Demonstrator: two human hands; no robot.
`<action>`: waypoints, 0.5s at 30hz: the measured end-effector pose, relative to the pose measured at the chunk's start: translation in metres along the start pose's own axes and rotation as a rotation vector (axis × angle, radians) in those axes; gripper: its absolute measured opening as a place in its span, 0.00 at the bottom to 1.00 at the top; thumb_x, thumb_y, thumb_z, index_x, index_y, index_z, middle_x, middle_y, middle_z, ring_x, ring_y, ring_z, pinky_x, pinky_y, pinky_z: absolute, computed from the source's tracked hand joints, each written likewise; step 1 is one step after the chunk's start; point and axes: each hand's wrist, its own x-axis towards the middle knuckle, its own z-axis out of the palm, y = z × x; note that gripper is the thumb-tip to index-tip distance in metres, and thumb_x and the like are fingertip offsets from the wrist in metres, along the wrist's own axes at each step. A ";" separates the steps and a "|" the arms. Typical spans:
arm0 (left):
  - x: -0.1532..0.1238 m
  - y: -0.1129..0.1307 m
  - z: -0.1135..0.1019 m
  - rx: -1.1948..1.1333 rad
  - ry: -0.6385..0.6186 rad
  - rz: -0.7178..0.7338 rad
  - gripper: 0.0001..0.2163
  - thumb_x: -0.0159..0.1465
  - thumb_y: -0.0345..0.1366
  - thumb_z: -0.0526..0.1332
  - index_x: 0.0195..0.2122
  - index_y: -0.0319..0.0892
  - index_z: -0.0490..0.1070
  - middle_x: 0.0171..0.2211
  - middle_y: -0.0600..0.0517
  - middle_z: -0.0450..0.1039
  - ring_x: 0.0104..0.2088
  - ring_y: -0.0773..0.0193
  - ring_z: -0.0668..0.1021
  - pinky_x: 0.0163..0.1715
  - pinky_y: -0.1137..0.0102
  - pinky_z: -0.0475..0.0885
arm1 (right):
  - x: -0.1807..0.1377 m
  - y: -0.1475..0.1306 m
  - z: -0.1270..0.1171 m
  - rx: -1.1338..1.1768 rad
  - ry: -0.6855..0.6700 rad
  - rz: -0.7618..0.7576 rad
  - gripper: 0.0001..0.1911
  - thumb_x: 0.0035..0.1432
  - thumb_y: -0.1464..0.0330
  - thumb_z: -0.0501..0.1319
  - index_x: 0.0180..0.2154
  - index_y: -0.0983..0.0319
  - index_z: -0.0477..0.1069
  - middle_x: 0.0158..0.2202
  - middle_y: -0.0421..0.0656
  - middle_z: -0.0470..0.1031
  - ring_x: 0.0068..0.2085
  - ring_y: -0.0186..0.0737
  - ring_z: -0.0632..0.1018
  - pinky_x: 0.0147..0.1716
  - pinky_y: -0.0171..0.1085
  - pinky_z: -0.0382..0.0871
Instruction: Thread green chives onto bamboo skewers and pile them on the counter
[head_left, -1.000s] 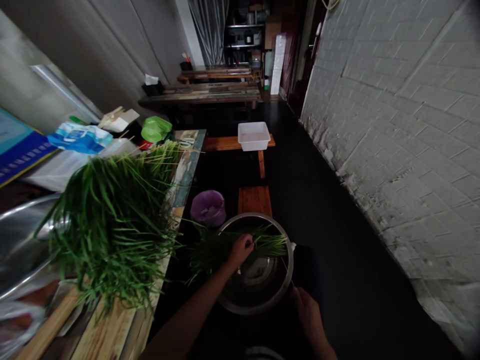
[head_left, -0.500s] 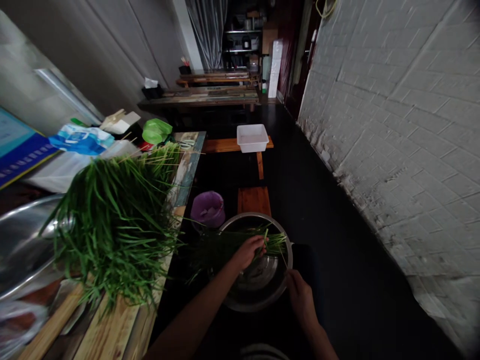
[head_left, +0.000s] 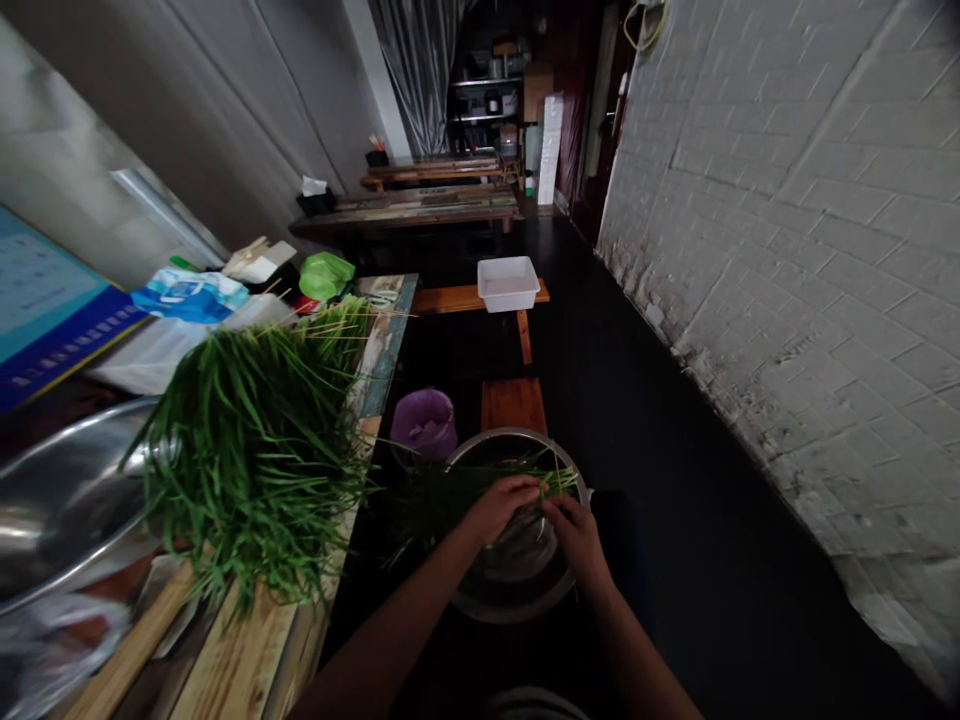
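A steel bowl sits low in front of me with a small bunch of green chives laid across it. My left hand is closed around that bunch near its root end. My right hand has come up beside it, fingers pinched on the chive ends at the bowl's right side. A big heap of green chives lies on the wooden table to my left.
A large steel basin rests at the table's left. A purple bucket stands beyond the bowl, then a wooden bench and a white tub. A white brick wall runs along the right.
My right hand has risen from below the bowl's rim to meet the left hand at the chive ends. The left hand kept its hold and shifted slightly right.
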 end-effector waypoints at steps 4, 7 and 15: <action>-0.005 0.008 0.003 -0.059 0.010 0.040 0.13 0.47 0.38 0.70 0.30 0.37 0.72 0.31 0.52 0.73 0.33 0.67 0.73 0.37 0.72 0.64 | -0.010 -0.003 -0.001 -0.006 0.061 -0.017 0.18 0.59 0.55 0.54 0.33 0.63 0.70 0.26 0.39 0.70 0.27 0.34 0.69 0.27 0.30 0.64; -0.006 0.011 0.005 -0.094 -0.043 0.038 0.14 0.48 0.39 0.69 0.31 0.39 0.68 0.28 0.52 0.74 0.31 0.65 0.75 0.34 0.71 0.66 | -0.019 -0.004 -0.010 -0.056 0.086 -0.017 0.21 0.62 0.55 0.48 0.33 0.63 0.71 0.24 0.39 0.67 0.25 0.34 0.68 0.24 0.30 0.63; 0.006 0.006 0.002 -0.070 -0.015 0.007 0.15 0.49 0.40 0.68 0.32 0.34 0.72 0.26 0.52 0.69 0.24 0.72 0.70 0.25 0.75 0.62 | -0.045 -0.005 -0.038 -0.226 0.050 -0.059 0.19 0.63 0.59 0.49 0.48 0.62 0.69 0.21 0.38 0.68 0.22 0.34 0.70 0.22 0.29 0.65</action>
